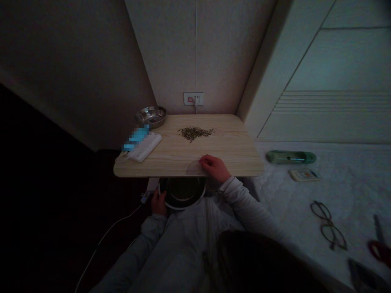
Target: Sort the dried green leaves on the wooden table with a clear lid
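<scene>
At the front edge of the small wooden table (171, 156), my right hand (215, 168) pinches a thin, see-through, rounded piece of plastic (194, 167) that lies against the tabletop. Just below that edge, my left hand (159, 202) grips the left side of a round basin (183, 205) with a pale rim and a dark inside. What the basin holds is too dark to make out. Farther back on the table lies a loose patch of small dark seed-like grains (193, 133), apart from both hands.
A steel bowl (151, 116) stands at the table's back left, near a white power bank (146, 147) and a blurred-out phone (136, 138). On the bed at right lie a green case (290, 157), a remote (305, 175), glasses (328, 224) and red-handled scissors (378, 248).
</scene>
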{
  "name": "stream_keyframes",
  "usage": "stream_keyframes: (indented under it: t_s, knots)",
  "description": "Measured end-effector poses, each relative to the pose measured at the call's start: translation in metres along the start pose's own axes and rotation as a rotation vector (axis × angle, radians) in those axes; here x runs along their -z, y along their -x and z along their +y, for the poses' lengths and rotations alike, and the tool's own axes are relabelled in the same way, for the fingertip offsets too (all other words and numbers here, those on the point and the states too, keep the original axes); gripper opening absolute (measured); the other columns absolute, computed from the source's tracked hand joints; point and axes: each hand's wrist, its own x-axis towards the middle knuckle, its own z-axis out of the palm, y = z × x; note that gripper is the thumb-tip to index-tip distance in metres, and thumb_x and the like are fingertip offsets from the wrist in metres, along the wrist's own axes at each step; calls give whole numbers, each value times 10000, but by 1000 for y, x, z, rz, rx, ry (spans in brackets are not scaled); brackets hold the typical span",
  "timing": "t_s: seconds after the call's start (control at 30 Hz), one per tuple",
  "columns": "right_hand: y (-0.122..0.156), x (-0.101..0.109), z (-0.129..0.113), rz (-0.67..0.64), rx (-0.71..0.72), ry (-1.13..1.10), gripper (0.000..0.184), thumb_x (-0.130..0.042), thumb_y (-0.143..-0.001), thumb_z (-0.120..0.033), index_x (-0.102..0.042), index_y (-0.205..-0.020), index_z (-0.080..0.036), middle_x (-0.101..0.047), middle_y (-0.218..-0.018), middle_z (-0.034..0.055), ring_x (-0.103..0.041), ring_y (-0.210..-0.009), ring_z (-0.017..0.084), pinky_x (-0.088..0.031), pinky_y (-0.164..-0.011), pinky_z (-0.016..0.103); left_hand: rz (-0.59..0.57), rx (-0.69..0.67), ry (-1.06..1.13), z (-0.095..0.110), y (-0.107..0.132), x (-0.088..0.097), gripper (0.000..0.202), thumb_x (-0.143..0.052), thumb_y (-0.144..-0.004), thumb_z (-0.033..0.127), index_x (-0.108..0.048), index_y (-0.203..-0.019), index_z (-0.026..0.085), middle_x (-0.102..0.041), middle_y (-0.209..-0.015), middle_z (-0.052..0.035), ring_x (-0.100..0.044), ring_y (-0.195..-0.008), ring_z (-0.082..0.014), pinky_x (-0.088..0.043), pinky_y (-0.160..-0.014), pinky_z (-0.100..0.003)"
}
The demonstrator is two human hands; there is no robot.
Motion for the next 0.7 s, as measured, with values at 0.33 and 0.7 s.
stream_keyframes:
  t_s: [0.33,0.7]
  knots:
    - [1,1,-3,-18,12,45,187,-406,-657,-271,-525,-761,-171,-528,-603,-15,-445,-542,64,-317,-522,171,13,3,-48,7,6,-2,369,-489,-531,238,-514,-876,109,-546,-765,-48,-480,-731,-152,-364,-658,-251]
    - [0,-2,-7,-13,22,-32,191,-394,-671,-269,-524,-741,-148,-497,-568,-9,-411,-522,65,-316,-506,173,20,24,-113,6,3,3,324,-468,-556,236,-526,-858,134,-571,-782,-50,-502,-754,-165,-375,-663,-258]
